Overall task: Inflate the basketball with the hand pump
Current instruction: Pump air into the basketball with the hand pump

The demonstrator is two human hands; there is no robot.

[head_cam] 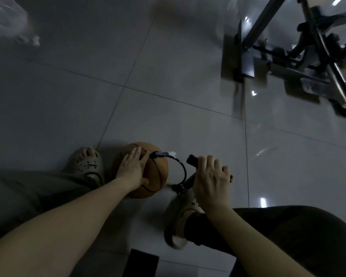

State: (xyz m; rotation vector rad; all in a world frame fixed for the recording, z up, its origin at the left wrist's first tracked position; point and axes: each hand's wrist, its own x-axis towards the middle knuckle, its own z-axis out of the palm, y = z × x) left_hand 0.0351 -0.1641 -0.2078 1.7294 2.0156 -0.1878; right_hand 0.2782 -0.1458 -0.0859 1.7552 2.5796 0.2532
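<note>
From the head camera, looking down at a dim, glossy tiled floor (168, 120), the basketball (156, 174) sits on the floor between the person's two feet, directly under the left hand (132, 168). That hand lies flat on the ball's top with its fingers spread and pointing toward the valve connector (158, 154), which stands at the ball's upper edge just beyond the fingertips. A thin black hose (183, 169) arcs from the connector toward the right hand (212, 180), then curves down to the pump's base near the right foot. The right hand is curled tight around the black handle of the hand pump (192, 159), whose end pokes out past the knuckles. A tan clog (88, 166) is just left of the left hand, touching the ball's side. Well beyond the right hand stands a blurred dark metal frame (300, 50).
</note>
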